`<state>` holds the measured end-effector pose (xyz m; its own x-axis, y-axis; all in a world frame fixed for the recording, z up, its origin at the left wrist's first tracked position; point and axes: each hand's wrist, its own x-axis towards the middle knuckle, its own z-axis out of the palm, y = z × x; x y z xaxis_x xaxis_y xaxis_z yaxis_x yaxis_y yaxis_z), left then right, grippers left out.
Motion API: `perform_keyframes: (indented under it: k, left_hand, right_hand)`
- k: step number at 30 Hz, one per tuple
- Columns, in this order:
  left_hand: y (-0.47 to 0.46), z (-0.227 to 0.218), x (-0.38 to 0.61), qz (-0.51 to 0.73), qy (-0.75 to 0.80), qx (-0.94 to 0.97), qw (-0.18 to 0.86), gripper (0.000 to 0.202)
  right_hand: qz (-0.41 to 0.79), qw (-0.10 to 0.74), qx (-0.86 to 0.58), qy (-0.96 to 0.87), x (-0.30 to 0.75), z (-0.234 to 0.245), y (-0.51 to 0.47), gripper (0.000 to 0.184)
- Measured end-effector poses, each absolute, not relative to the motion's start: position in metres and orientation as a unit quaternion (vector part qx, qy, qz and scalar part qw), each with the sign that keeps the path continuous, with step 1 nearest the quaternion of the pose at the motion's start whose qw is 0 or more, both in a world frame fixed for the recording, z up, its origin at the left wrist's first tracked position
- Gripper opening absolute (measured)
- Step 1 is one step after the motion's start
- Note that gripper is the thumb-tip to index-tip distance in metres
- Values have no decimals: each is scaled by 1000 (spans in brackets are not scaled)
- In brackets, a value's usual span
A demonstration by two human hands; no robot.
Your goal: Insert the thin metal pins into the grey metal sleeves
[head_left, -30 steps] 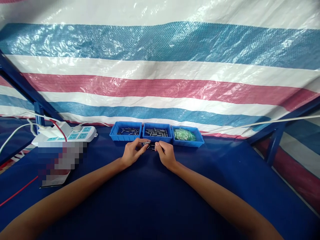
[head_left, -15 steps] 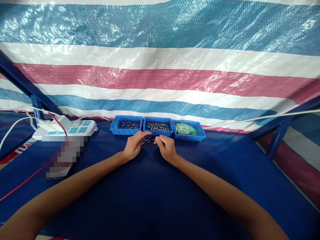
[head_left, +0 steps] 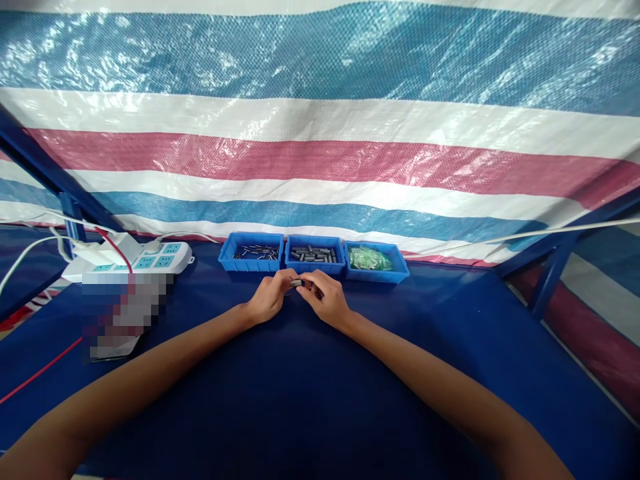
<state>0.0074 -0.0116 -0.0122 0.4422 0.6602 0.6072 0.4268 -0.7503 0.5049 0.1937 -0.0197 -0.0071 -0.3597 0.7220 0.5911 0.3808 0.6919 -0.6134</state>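
One small grey cylinder (head_left: 296,283), dark at the end toward the right: held level between the two hands, just above the table and just in front of the middle bin.

Left hand (head_left: 267,298): thumb and fingers clamped on the cylinder's left part. Right hand (head_left: 326,298): fingertips gathered at the cylinder's dark end, touching or nearly so; whether they gripped it could not be told.

One thin dark sliver (head_left: 287,295): lay on the table beside the left hand, partly hidden.

Three blue plastic bins, set in a row behind the hands. Left bin (head_left: 251,265): held loose thin dark pins (head_left: 257,252) with bright ends. Middle bin (head_left: 316,267): held a layer of grey cylinders (head_left: 314,255), lying at various angles. Right bin (head_left: 377,275): held a green, translucent bundle (head_left: 371,259), contents too small to tell.

One white power strip (head_left: 145,261) with pale blue sockets: lay left of the bins, white plugs in it; a red cable (head_left: 40,370) ran near it.

One dark blue table (head_left: 310,393): bore all the above. One striped tarpaulin (head_left: 320,160), white, blue and red: hung behind.
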Motion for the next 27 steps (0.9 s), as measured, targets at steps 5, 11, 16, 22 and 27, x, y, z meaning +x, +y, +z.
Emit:
perform_keyframes:
  k: [5, 11, 16, 22, 27]
  left_hand:
    - [-12, -10, 8, 414, 359, 822, 158, 27]
    - [-12, -5, 12, 427, 377, 811, 133, 33]
    - [-12, -2, 12, 449, 356, 812, 113, 22]
    - [-16, 1, 12, 453, 364, 795, 172, 20]
    - [-17, -1, 12, 450, 394, 775, 202, 20]
  right_hand:
    - [184, 465, -336, -798, 194, -5, -20, 18]
    - [183, 482, -377, -770, 195, 0, -18, 24]
    - [194, 475, -361, -779, 194, -2, -17, 29]
    - [198, 463, -362, -785, 193, -4, -16, 38]
    - [195, 474, -375, -772, 195, -1, -18, 37]
